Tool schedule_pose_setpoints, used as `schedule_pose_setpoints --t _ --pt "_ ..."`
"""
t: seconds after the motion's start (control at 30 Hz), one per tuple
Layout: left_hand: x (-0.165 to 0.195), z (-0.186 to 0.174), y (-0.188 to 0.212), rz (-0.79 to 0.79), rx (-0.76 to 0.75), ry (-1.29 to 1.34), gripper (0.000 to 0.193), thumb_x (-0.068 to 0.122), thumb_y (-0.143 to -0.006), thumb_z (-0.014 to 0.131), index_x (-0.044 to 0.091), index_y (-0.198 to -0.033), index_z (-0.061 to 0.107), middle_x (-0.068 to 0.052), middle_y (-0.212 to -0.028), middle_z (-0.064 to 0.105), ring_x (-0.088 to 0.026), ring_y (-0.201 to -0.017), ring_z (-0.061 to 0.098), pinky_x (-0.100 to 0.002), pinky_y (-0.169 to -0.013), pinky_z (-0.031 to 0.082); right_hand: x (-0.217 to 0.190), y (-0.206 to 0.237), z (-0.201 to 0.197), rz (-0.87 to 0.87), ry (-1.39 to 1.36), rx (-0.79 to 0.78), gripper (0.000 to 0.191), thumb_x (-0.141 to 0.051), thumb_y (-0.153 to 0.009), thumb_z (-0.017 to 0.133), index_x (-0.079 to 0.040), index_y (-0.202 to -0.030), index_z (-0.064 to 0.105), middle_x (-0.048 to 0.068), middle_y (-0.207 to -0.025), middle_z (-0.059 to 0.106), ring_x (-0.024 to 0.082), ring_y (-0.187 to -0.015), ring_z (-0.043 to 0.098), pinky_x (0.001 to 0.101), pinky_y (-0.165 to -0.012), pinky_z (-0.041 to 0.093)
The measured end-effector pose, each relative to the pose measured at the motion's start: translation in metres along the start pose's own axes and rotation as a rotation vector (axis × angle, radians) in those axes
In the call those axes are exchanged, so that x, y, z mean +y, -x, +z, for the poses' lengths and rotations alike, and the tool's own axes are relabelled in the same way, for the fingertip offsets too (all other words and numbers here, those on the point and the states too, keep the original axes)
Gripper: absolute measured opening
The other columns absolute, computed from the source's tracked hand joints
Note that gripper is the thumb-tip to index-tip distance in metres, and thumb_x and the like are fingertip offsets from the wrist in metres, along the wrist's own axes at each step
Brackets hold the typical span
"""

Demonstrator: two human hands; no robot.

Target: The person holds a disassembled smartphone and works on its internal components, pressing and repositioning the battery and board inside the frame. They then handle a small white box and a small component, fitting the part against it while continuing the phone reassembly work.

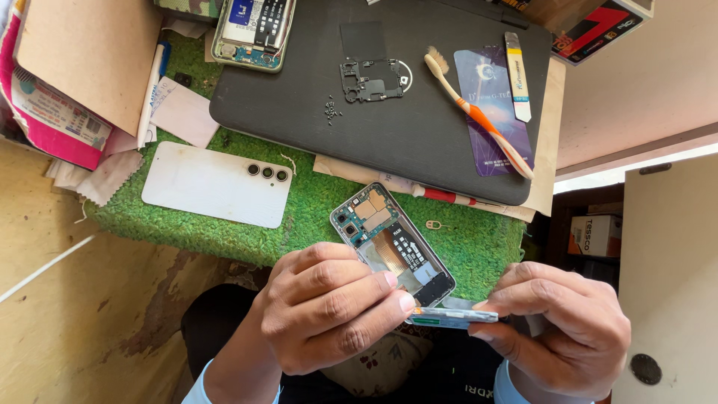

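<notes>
Phone: an opened smartphone with a silver frame, its back off and the boards and flat cables bare, is held up over the near edge of the green grass-like mat on the table.
Left hand: my left hand is curled around the phone's lower end, fingers closed on its frame.
Right hand: my right hand pinches a thin pale strip-like part at the phone's bottom edge, thumb and forefinger shut on it.
Step in hand: I judge I am working this bottom part free of, or into, the frame; which, I cannot tell.
Next move: it seems to call for a steady grip with the left and a level, gentle pull or push with the right, so nothing bends.
Back cover: a white phone back with three camera rings lies on the mat's left part.
Black pad: a dark laptop-like slab at the far edge carries a black metal shield plate, small screws, an orange-and-white toothbrush, a purple card and a pale flat pry tool.
Second phone: another opened handset lies at the far left corner.
Packages: a brown cardboard sheet over pink-and-white printed paper at the left edge; a red-and-black box at the far right; a small white carton on a shelf to the right.
</notes>
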State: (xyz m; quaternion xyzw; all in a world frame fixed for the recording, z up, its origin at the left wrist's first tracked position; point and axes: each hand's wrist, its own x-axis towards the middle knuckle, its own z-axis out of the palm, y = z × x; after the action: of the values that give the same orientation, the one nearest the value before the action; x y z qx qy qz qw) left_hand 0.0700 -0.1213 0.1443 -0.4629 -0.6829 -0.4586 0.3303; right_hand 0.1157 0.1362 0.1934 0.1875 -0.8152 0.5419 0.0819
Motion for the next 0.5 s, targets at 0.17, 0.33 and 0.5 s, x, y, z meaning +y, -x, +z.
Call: schedule_pose_setpoints --t 0.17,0.33,0.5 --pt "-0.001 -0.002 0.002 -0.004 -0.016 0.011 0.016 0.011 -0.099 0.078 0.006 -0.113 0.074 -0.005 -0.106 0.069 -0.018 -0.096 0.070 -0.035 -0.082 0.062 -0.002 0.002 0.001 0.003 0.058 0.008 0.025 -0.009 -0.069 0.088 0.002 -0.085 0.072 0.009 -0.072 0.070 0.014 -0.064 0.069 0.0213 -0.055 0.053" --pt "-0.008 0.008 0.002 -0.001 0.013 0.077 0.016 0.012 -0.096 0.079 0.006 -0.110 0.073 -0.005 -0.102 0.068 -0.018 -0.093 0.069 -0.036 -0.079 0.060 0.006 -0.003 -0.008 -0.051 -0.009 -0.089 0.023 -0.007 -0.073 0.085 0.003 -0.088 0.070 0.008 -0.074 0.070 0.009 -0.059 0.066 0.0205 -0.051 0.047" --pt "-0.008 0.003 0.002 -0.266 -0.123 0.284 0.016 0.006 -0.090 0.081 0.006 -0.102 0.070 -0.005 -0.096 0.068 -0.019 -0.088 0.068 -0.036 -0.078 0.055 0.027 0.000 -0.017 0.174 -0.242 -0.215 0.012 -0.002 -0.086 0.079 0.002 -0.085 0.068 0.006 -0.071 0.067 0.008 -0.054 0.055 0.0207 -0.050 0.036"
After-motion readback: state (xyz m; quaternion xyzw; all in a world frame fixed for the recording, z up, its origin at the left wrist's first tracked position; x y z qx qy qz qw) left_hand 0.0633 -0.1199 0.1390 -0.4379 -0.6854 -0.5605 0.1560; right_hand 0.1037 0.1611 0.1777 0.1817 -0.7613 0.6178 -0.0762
